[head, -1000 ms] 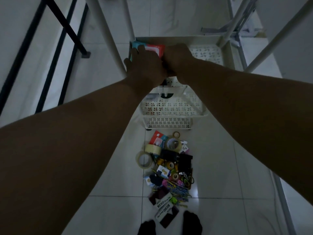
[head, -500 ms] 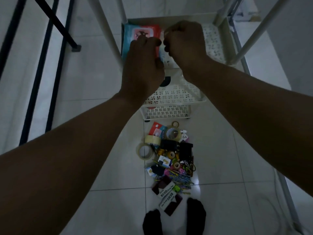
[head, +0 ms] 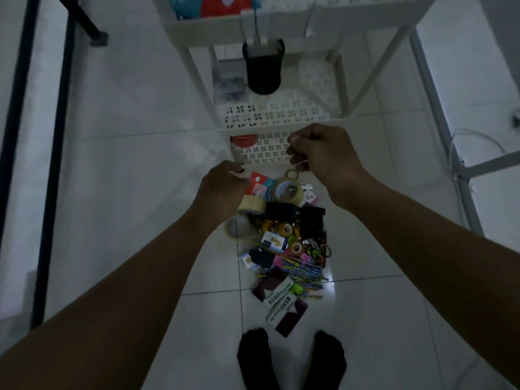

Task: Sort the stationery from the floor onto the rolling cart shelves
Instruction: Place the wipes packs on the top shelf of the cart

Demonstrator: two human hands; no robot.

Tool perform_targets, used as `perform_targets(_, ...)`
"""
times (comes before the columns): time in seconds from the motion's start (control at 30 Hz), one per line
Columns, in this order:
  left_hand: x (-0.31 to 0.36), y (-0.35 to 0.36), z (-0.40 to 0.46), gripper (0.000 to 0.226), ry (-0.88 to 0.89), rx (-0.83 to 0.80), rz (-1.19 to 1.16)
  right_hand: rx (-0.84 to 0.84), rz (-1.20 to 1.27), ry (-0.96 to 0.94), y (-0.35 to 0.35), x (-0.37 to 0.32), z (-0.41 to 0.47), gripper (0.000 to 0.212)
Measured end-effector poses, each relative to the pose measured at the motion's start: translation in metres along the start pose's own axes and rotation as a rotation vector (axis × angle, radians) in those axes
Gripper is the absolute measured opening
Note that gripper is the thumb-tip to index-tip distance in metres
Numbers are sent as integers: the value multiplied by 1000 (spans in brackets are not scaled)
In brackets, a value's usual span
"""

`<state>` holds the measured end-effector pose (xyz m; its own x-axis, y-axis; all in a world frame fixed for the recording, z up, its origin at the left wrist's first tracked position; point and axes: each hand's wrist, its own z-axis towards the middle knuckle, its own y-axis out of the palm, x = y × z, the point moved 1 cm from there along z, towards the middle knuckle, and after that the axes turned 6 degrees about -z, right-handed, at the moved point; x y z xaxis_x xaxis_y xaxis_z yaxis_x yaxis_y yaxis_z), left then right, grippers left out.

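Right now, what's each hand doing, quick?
Left hand: fingers curled, pinching something small and pale; what it is cannot be told.
Right hand: fingers curled, pinching a similar small pale thing.

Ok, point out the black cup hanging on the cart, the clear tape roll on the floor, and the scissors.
black cup (head: 263, 70), head view, middle of its side.
clear tape roll (head: 239, 228), head view, its top rim.
scissors (head: 320, 250), head view, the handle loops.

- The rolling cart (head: 284, 26) stood ahead of me, a cup (head: 263, 67) hanging off its top shelf's near rim.
- The stationery pile (head: 287, 237) lay on the floor (head: 126, 178) between cart and my feet (head: 291, 358).
- My left hand (head: 222, 190) and right hand (head: 323, 153) hovered over the pile's far end.
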<state>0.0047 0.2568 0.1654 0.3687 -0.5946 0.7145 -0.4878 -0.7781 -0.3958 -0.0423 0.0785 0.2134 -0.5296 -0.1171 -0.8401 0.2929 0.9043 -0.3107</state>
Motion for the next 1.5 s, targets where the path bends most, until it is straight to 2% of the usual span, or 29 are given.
perform_targets(0.17,-77,34,15,30,-266,40,-224,1,-103,127,9,95,24,15)
perform_targets(0.27,-106,55,32,6,-339,42,-245,-19,-233,183,15,145,42,12)
perform_targets(0.3,-115,62,41,6,-346,48,-236,-29,-262,199,17,160,48,12)
perform_targets(0.4,-139,77,73,34,-324,85,-159,-55,-371,187,30,194,70,11)
perform_targets(0.47,-150,84,92,50,-288,124,-99,-56,-520,108,41,208,85,12)
perform_targets(0.6,-164,89,132,64,-208,196,45,-96,-743,-64,69,222,113,23)
perform_targets(0.7,-169,94,157,65,-231,128,59,-130,-823,-134,88,229,139,26)
perform_targets(0.8,-179,101,177,83,-313,74,-31,-140,-895,-208,103,238,163,29)
perform_targets(0.87,-187,105,193,68,-320,62,-65,-159,-918,-249,114,243,176,32)
perform_targets(0.93,-190,107,204,48,-327,-25,-47,-173,-959,-286,124,250,188,33)
perform_targets(1.0,-190,109,210,41,-320,-169,39,-177,-1035,-328,134,255,197,33)
perform_targets(1.07,-189,106,210,39,-310,-231,115,-217,-1131,-346,142,257,202,36)
perform_targets(1.2,-199,96,201,45,-264,-262,178,-285,-1298,-378,152,264,204,33)
perform_targets(1.27,-208,93,195,44,-272,-207,144,-268,-1344,-380,155,269,205,36)
perform_targets(1.4,-217,91,203,52,-255,-269,209,-210,-1425,-371,165,279,214,48)
perform_targets(1.5,-223,93,210,68,-193,-229,183,-175,-1412,-354,175,287,218,54)
